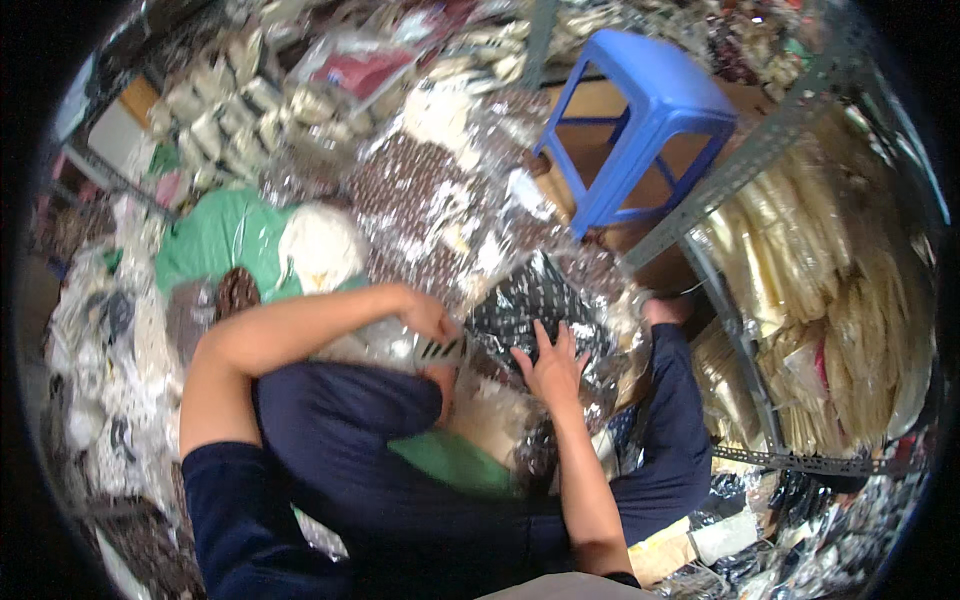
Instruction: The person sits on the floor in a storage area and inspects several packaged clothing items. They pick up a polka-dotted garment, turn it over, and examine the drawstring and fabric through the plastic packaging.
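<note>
A black cloth item with small light marks, in a clear plastic bag [525,307], lies in front of me. My right hand [555,364] rests on its near part with the fingers spread. To its left, my left hand [429,315] is bent downward near the bag's left side, just above a light strap with black stripes [439,349] at my foot. Its fingertips are blurred and partly hidden, so any hold is unclear. Beyond the black item spread several clear bags of brown patterned cloth [409,180].
A blue plastic stool [637,127] stands at the upper right. Beside it a grey slotted metal post [742,169] slants past shelved stacks of cream bagged goods [795,247]. A green bag [225,236] and a white cloth bundle [319,247] lie left. Bagged packets [225,112] are piled behind.
</note>
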### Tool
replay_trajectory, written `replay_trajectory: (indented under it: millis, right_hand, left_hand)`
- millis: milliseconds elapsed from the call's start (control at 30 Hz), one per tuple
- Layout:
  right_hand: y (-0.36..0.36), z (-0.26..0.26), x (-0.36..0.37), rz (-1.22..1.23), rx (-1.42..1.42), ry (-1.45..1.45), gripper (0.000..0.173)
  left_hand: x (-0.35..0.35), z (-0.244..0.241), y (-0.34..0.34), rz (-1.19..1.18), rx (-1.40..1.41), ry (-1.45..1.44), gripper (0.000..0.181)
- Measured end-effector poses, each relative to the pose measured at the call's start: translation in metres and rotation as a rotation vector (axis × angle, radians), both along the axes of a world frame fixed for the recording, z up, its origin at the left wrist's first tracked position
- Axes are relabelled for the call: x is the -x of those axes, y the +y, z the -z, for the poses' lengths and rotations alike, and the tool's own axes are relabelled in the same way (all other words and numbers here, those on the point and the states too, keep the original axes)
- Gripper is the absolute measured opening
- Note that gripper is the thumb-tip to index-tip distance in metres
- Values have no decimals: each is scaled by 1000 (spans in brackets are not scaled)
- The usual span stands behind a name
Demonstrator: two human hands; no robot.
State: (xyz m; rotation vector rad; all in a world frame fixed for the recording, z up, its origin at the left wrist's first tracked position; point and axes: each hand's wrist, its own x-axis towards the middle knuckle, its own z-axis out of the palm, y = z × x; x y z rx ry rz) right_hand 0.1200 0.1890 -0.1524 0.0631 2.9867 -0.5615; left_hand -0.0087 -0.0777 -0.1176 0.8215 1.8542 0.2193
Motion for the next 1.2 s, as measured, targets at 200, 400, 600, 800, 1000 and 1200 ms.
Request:
replay_trajectory:
  millis: [200, 400, 600, 800, 1000, 1200]
  right_hand:
    - [11, 44, -22, -78, -139, -170, 68]
    - [17, 38, -16, -62, 5, -158, 56]
    - [17, 52, -17, -63, 30, -105, 54]
    - [22, 58, -15, -58, 74, -96, 54]
    - [21, 52, -14, -51, 104, -82, 51]
    - [-17, -7, 4, -108, 612, -72, 47]
  left_hand:
    - [18, -6, -27, -17, 204, 218, 50]
    - [52, -19, -85, -365, 125, 519, 44]
    - [124, 80, -158, -1340, -47, 687, 62]
    - [156, 110, -148, -2060, -438, 350, 46]
    - [154, 69, -129, -2021, -851, -22, 24]
    - [91, -75, -46, -1640, -1489, -404, 31]
